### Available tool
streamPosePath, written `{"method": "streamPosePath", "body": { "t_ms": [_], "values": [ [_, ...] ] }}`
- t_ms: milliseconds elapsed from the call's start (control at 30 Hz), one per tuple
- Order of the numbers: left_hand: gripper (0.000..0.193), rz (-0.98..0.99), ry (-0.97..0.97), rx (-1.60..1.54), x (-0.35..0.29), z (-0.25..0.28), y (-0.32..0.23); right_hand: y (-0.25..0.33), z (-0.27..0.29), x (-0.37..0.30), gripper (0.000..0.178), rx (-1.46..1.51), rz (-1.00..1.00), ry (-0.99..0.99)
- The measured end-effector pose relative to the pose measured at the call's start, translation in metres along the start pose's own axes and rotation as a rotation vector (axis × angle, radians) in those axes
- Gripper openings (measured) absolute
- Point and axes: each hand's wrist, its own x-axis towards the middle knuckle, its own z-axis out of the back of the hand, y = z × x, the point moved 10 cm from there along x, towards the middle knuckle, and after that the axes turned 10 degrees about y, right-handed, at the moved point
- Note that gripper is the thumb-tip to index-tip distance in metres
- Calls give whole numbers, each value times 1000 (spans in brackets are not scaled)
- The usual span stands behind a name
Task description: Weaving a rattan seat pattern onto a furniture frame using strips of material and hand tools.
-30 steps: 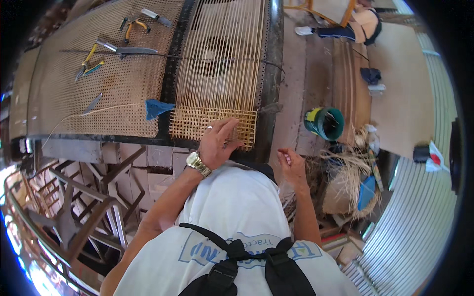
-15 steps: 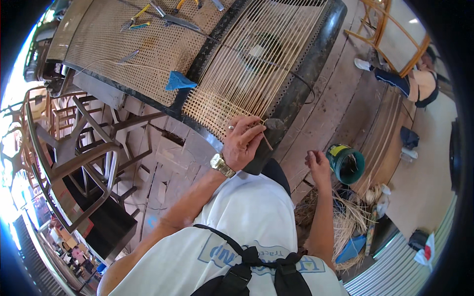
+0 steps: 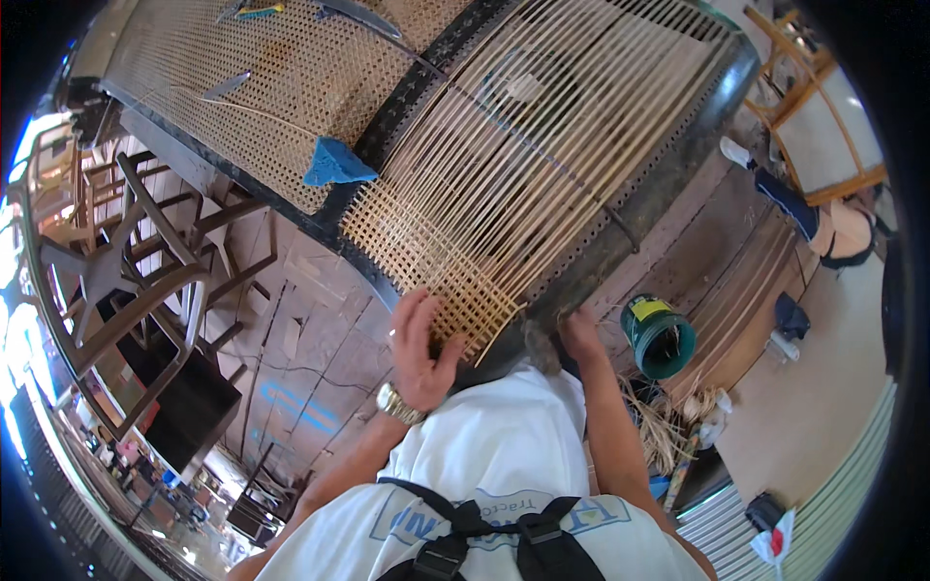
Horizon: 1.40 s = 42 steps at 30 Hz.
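Note:
A dark wooden frame (image 3: 620,276) strung with long pale cane strands (image 3: 572,160) lies before me. Its near end carries a patch of tighter woven cane (image 3: 426,261). My left hand (image 3: 422,353) rests at the near left edge of this patch, fingers stretched and thumb apart, with nothing visible in it. My right hand (image 3: 581,339) is at the frame's near right side, its fingertips hidden against the dark edge. A dark greyish lump (image 3: 541,347) lies on the near corner between the hands. On the frame's crossbar sits a blue wedge-shaped piece (image 3: 336,163).
A finished cane panel (image 3: 262,87) holds a knife (image 3: 358,16) and a small blade (image 3: 228,85). To the right stands a green bucket (image 3: 666,353) above loose fibre scraps (image 3: 664,426). Wooden chair frames (image 3: 155,290) crowd the left. Another person's leg (image 3: 790,203) shows at far right.
My left hand has left the near corner, where its fingers were pinched, and now lies spread farther left. My right hand has come from beside the bucket to the frame's edge. The view has shifted.

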Motion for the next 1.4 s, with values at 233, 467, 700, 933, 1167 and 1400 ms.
{"method": "streamPosePath", "body": {
  "t_ms": [233, 467, 700, 933, 1167, 1400],
  "values": [
    [69, 356, -123, -16, -14, -11, 34, 80, -39, 51, 34, 192, 113, 287],
    [60, 468, -272, 0, -31, -11, 46, 89, -67, 31, 27, 775, -262, 4],
    [54, 530, -286, -6, -26, -10, 41, 11, 8, 49, 25, 288, -343, 116],
    [54, 486, -277, -32, -28, -6, 42, -48, 79, 14, 23, -213, -285, 92],
    [50, 422, -242, -36, -28, -13, 46, -40, 154, 55, 22, -779, -262, -38],
    [47, 409, -248, -47, -32, -9, 47, -58, 189, -59, 21, -906, -150, -120]
  ]
}}
